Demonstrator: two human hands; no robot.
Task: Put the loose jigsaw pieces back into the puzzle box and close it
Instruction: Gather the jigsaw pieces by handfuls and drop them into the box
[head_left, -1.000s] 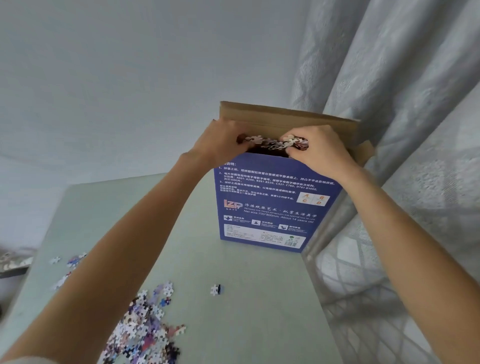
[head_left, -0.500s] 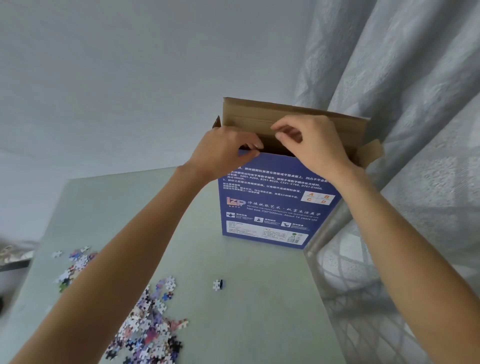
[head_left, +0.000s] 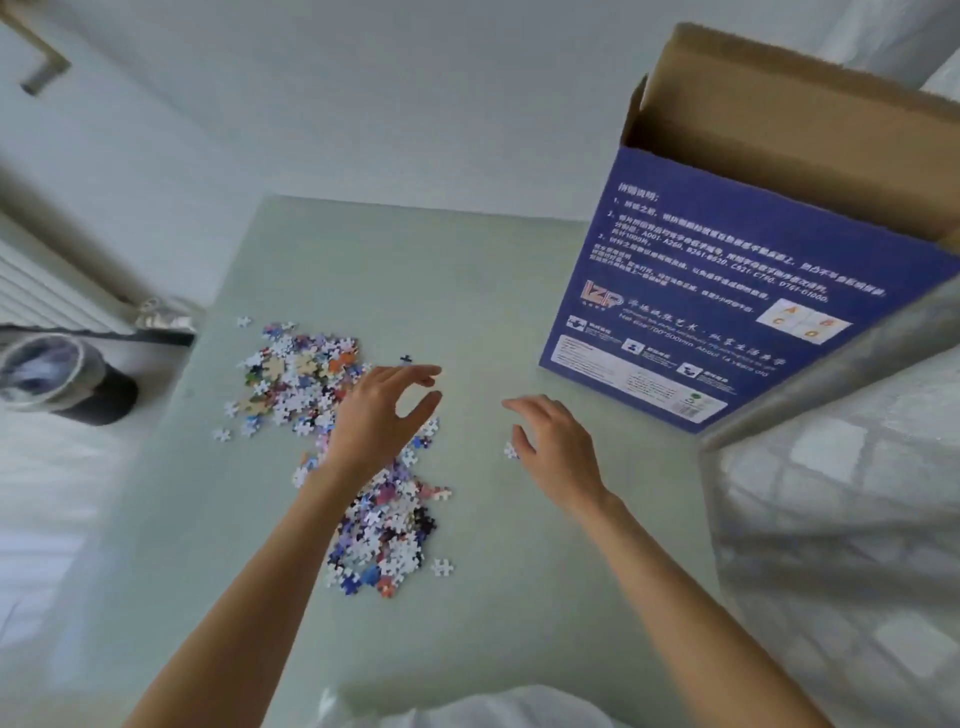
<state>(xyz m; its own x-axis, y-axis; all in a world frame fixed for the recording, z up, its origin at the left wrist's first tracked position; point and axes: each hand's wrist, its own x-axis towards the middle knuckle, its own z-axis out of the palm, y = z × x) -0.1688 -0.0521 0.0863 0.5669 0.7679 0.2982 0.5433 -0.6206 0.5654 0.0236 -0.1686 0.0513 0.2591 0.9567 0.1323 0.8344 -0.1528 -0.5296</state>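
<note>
Left hand (head_left: 382, 415) open, empty, above jigsaw pieces (head_left: 337, 441) on tabletop (head_left: 519, 597). Right hand (head_left: 550, 447) open, empty, beside stray piece (head_left: 510, 451). Puzzle box (head_left: 727, 291) stood upright, flaps open.

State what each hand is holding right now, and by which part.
Nothing is held. The left hand hovers open over the loose jigsaw pieces, and the right hand is open beside a single piece on the table.
</note>
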